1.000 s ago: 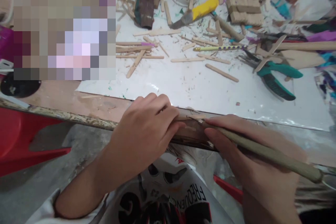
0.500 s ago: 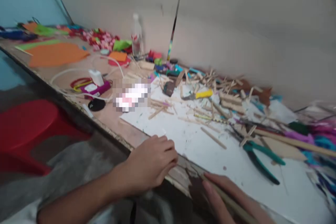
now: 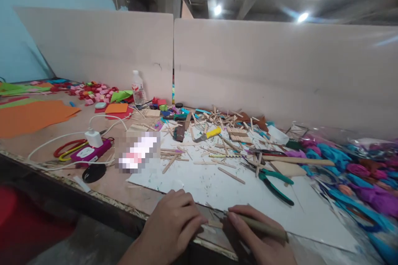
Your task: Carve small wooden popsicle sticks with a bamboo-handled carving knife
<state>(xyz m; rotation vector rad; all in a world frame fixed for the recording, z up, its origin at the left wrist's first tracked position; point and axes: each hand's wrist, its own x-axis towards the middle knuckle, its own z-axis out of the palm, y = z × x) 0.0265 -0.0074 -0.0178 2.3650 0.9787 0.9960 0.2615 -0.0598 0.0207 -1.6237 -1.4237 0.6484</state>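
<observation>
At the table's front edge, my left hand (image 3: 174, 223) is closed, its fingers curled, with thumb and fingertip pinching the end of a short pale wooden strip (image 3: 215, 224). My right hand (image 3: 258, 236) grips a tool with a round wooden handle (image 3: 264, 228) like a pen. The tool's thin dark tip points left, just above the strip; its exact kind cannot be made out. Beyond both hands lies a white sheet (image 3: 199, 182) scattered with thin wooden sticks (image 3: 231, 175). Green-handled pliers (image 3: 276, 184) rest on it, right of centre, near a yellow-handled cutter (image 3: 212, 133).
Left of the sheet are a blurred-out phone (image 3: 138, 153) and a purple power strip (image 3: 91, 152) with a white charger and cable. A plastic bottle (image 3: 138, 89) stands by the partition. Coloured cloth bundles (image 3: 336, 157) crowd the right side. A red stool (image 3: 31, 219) is at lower left.
The view has tilted up and turned right, showing the ceiling lights. My right hand shows more fully with the tool, and the pale strip is visible between my hands.
</observation>
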